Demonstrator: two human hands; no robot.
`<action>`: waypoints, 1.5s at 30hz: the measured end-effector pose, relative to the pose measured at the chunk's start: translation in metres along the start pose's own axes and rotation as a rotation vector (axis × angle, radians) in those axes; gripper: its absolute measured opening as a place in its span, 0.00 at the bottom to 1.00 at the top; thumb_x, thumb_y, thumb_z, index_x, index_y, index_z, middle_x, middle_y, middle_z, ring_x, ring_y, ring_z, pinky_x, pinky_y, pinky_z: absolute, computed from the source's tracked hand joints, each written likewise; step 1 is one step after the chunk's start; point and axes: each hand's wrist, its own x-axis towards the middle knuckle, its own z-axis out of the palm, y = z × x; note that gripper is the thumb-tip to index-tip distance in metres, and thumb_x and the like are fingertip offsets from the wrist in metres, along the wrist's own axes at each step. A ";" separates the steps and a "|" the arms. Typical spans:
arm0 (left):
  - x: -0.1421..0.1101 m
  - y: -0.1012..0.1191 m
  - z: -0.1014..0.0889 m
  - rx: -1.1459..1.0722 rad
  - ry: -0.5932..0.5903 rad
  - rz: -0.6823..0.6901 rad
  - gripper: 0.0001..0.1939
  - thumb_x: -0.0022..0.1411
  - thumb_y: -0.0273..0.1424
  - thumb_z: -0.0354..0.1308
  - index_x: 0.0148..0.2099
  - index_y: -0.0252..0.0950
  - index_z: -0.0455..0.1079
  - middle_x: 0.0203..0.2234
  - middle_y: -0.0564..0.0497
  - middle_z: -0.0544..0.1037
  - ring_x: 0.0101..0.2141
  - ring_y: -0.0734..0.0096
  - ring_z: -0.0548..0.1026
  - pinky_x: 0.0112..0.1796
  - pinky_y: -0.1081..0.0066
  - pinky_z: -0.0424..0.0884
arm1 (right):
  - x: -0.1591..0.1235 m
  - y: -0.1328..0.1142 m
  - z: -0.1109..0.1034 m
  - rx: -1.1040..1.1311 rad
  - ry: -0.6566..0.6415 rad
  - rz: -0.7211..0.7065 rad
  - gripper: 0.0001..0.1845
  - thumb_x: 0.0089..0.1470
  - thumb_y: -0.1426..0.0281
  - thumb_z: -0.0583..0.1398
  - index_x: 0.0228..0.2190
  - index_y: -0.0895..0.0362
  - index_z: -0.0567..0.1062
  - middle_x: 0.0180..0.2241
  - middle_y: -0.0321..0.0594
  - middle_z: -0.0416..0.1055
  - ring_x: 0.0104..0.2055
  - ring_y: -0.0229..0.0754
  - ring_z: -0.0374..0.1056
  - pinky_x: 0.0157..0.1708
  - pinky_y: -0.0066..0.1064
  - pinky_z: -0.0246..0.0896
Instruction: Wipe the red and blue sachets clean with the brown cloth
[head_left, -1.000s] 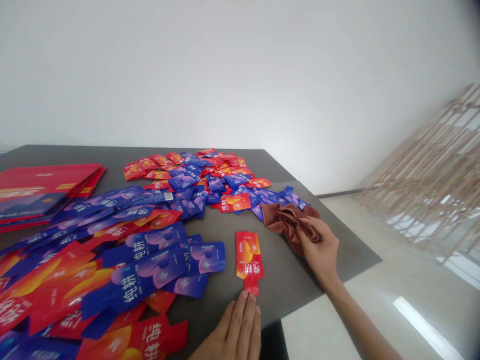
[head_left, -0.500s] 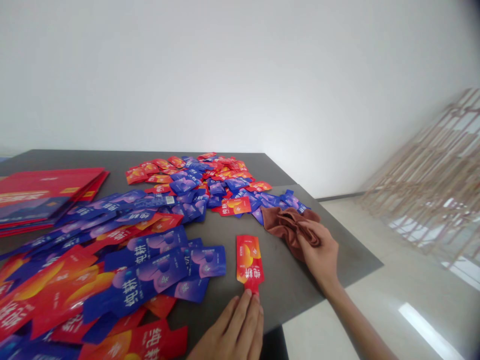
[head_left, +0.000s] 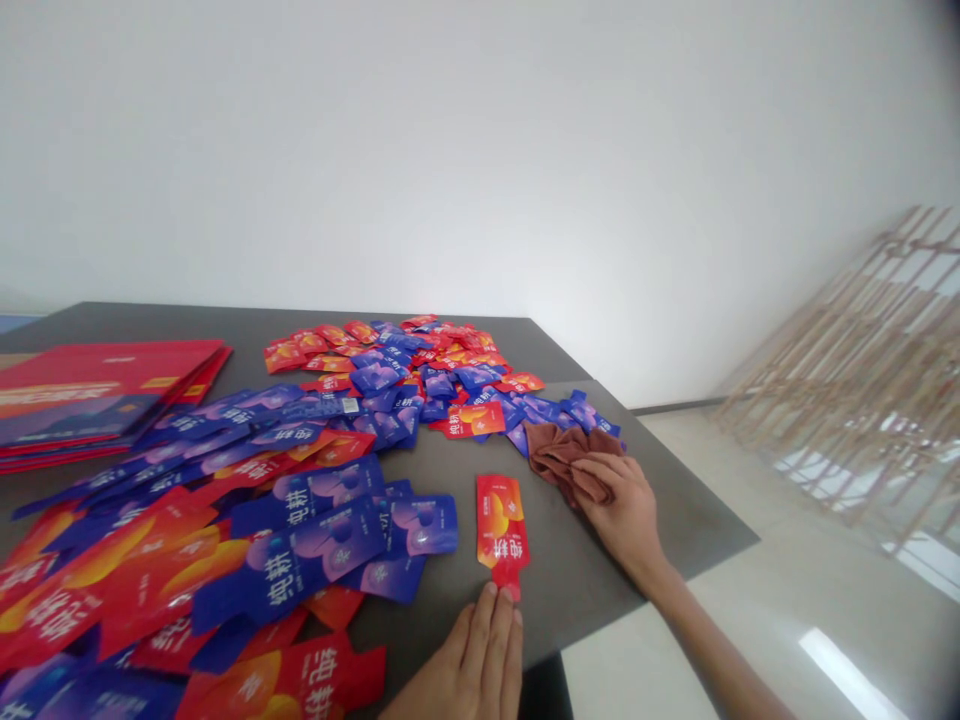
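A red pouch (head_left: 501, 520) with orange fruit printed on it lies flat near the table's front edge. Fingertips of my left hand (head_left: 474, 665) rest on its narrow lower end, the fingers stretched out side by side. To the right, my right hand (head_left: 622, 505) has its fingers closed on a crumpled brown cloth (head_left: 559, 455), which lies against the table beside several purple pouches (head_left: 585, 408). Part of the cloth is hidden under that hand.
A large spread of red and purple pouches (head_left: 300, 560) covers the left front of the dark table (head_left: 697, 520). Another heap of pouches (head_left: 450, 350) lies farther back. Folded red bags (head_left: 112, 385) are stacked at far left. A wooden lattice (head_left: 847, 370) leans at right.
The right hand and its cloth have shifted slightly left, with the fingers now flatter over the cloth. The left hand stays at the red pouch's narrow end. The view has moved a little.
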 end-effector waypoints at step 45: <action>-0.016 0.008 0.008 -0.059 -0.054 -0.010 0.20 0.70 0.33 0.55 0.59 0.30 0.76 0.57 0.36 0.79 0.57 0.51 0.77 0.58 0.54 0.70 | 0.041 -0.084 -0.005 0.404 -0.102 -0.017 0.09 0.57 0.71 0.68 0.41 0.48 0.83 0.44 0.39 0.82 0.49 0.48 0.76 0.51 0.42 0.71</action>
